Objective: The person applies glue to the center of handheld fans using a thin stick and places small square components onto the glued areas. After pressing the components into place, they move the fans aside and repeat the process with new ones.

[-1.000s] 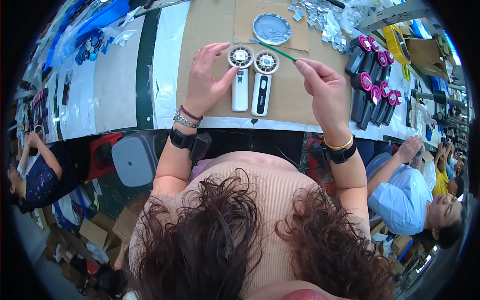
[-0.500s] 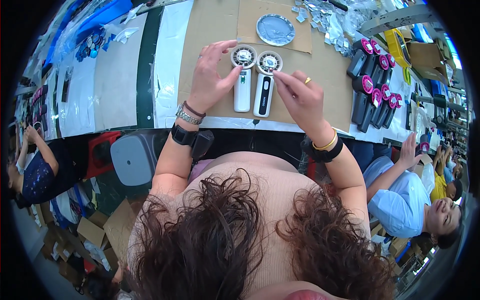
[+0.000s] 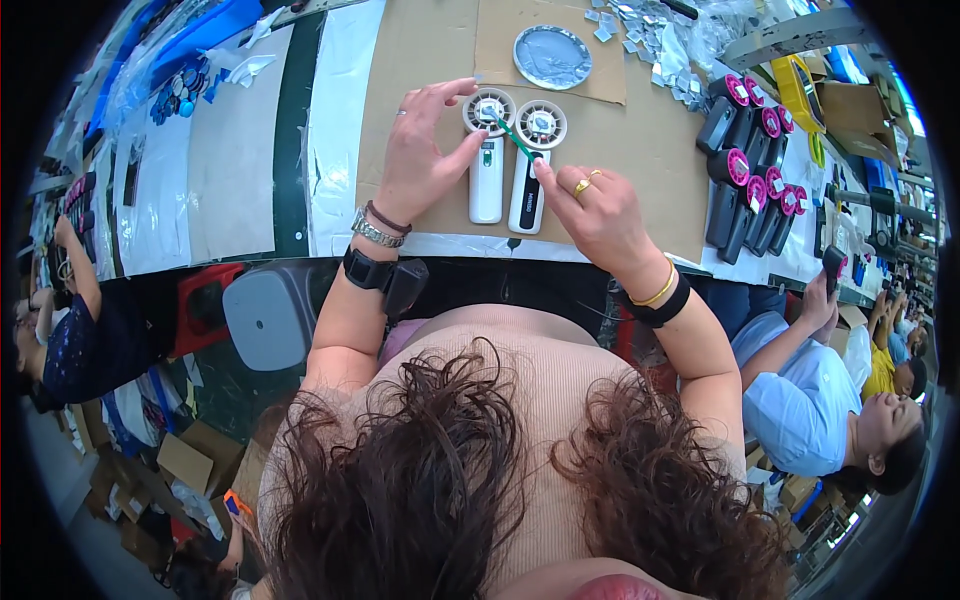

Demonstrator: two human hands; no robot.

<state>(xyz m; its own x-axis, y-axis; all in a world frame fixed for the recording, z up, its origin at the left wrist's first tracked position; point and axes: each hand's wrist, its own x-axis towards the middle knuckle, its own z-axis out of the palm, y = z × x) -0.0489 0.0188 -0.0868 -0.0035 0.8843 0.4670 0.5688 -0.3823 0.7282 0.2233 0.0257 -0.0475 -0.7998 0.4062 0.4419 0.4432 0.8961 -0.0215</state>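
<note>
Two white handheld fans lie side by side on the cardboard, their round heads toward the far side. My left hand (image 3: 432, 155) grips the left fan (image 3: 486, 190) by its head, thumb at the neck and forefinger at the top rim. In my closed right hand (image 3: 597, 215) is a thin green stick (image 3: 519, 139), pinched between thumb and fingers. It slants across the right fan (image 3: 526, 195), its tip at the middle of the left fan's head. Small pale pieces show at the centre of both heads. Beyond them is a round dish (image 3: 552, 57) with grey paste.
Several dark handheld fans with pink heads (image 3: 738, 167) stand grouped at the right. Small square pieces (image 3: 660, 55) are scattered at the far right, near a yellow tool (image 3: 797, 95). A co-worker in light blue (image 3: 795, 410) sits on my right; a grey stool (image 3: 263, 318) is left.
The green stick now reaches to the left fan's head, and my right hand has moved slightly down. My left hand stays put. The co-worker on the right now holds up a dark fan.
</note>
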